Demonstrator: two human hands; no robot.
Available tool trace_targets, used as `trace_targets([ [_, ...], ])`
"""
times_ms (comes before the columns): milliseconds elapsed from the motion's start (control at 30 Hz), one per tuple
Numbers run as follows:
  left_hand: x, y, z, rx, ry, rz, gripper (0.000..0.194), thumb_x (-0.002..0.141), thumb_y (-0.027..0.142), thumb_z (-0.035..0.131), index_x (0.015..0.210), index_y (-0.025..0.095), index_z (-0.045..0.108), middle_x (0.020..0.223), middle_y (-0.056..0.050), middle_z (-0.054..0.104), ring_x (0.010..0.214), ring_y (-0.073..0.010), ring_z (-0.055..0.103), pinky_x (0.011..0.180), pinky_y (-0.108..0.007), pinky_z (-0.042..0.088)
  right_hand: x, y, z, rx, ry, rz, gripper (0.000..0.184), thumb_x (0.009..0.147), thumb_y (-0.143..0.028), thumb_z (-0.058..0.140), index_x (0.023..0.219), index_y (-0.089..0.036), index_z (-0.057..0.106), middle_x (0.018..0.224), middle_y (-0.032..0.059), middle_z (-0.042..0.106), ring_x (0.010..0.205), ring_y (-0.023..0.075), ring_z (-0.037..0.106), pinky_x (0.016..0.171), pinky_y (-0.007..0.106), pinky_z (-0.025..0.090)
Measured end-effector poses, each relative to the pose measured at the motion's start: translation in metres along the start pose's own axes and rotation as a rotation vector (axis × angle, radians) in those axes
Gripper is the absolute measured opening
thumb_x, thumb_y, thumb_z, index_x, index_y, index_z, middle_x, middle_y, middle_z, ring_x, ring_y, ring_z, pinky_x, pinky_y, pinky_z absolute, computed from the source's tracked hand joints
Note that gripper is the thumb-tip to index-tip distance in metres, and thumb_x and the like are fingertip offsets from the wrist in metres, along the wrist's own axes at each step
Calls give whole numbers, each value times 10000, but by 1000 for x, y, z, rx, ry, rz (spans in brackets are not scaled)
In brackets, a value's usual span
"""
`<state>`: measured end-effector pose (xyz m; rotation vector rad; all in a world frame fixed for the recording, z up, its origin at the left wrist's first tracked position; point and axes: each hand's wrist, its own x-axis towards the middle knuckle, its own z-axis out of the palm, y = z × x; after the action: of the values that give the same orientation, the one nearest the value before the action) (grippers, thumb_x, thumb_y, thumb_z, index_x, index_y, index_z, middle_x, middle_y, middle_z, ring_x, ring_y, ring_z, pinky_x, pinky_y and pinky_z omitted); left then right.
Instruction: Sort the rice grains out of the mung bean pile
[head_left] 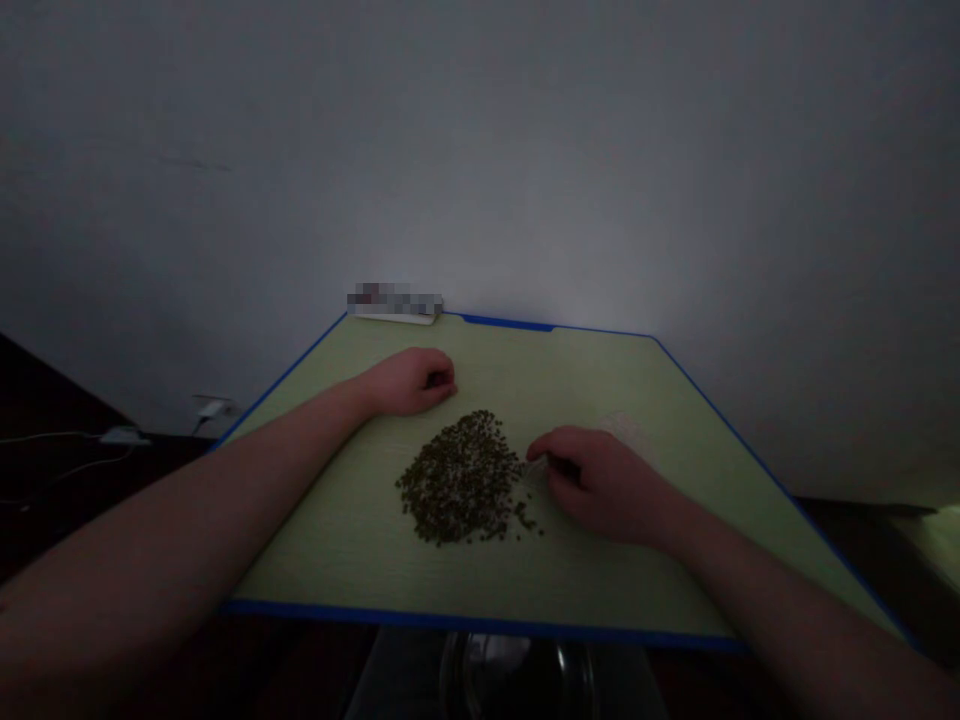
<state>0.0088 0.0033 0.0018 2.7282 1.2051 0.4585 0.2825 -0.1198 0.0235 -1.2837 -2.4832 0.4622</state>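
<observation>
From my feed I see both bare hands over a pale green rectangular surface (577,375) edged in bright blue. The left hand (409,382) rests on it, curled loosely into a relaxed fist with the fingers tucked under, and I can see nothing in its grip. It lies just beyond a heap of small dark olive-green beans (461,480), which forms one loose mound near the middle of the surface, with a few strays at its right edge. The right hand (600,482) is closed in a pinch just beside the mound, grasping a small translucent sliver (535,471) too blurred for me to identify. A faint see-through film (621,430) lies on the surface just past those knuckles. A white object (394,318), partly blurred out, sits at the far edge against a pale grey wall (480,150). A clear glass vessel (517,680) shows below the near edge.
</observation>
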Motion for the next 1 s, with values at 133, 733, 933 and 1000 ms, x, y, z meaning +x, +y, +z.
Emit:
trace_targets([
  [133, 0, 1, 0, 1, 4, -1, 233, 803, 367, 506, 786, 159, 607, 700, -20, 588, 621, -123, 481, 581, -254, 338, 0, -1, -1, -6, -4, 1, 316, 722, -79, 486, 958, -168, 675, 835, 44, 679, 711, 147, 581, 670, 271, 422],
  [733, -1, 1, -1, 1, 2, -12, 230, 796, 366, 513, 785, 158, 611, 688, -19, 587, 608, -121, 479, 571, -252, 332, -2, -1, -2, 25, -48, -31, 326, 700, -72, 496, 941, -177, 689, 810, 32, 672, 690, 141, 568, 661, 268, 406],
  [933, 0, 0, 1, -7, 10, -16, 228, 791, 369, 516, 780, 163, 610, 673, -13, 583, 595, -120, 476, 561, -251, 329, -2, -3, 0, 49, -52, -66, 335, 721, -67, 490, 973, -171, 684, 832, 39, 672, 700, 137, 569, 671, 265, 414],
  [1000, 0, 0, 0, 0, 9, -15, 237, 792, 377, 513, 782, 162, 613, 674, -16, 584, 595, -121, 475, 563, -254, 329, -2, -4, 0, 59, -68, -88, 345, 714, -59, 492, 977, -171, 687, 822, 36, 670, 698, 135, 570, 673, 264, 416],
])
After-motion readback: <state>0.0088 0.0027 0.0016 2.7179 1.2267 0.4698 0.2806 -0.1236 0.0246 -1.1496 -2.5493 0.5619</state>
